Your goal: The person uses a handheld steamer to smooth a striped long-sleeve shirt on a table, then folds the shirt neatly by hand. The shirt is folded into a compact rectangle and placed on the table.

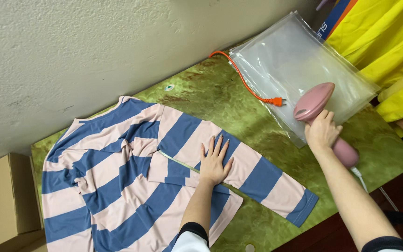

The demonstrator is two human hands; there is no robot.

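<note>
Left hand [214, 163] flat, fingers spread, on striped shirt [131, 177] at surface [239, 116] centre-left. Right hand [322, 131] closed around pink steamer [325, 119], far right. Clear plastic bags [299, 65] far right; cardboard box [5, 200] near left; textured wall [94, 42] beyond.

Blue-and-pink striped knit shirt [117, 186] cut off at bottom edge; brown cardboard box [3, 200] cropped left; white cord [359, 176] vanishing behind forearm.
</note>
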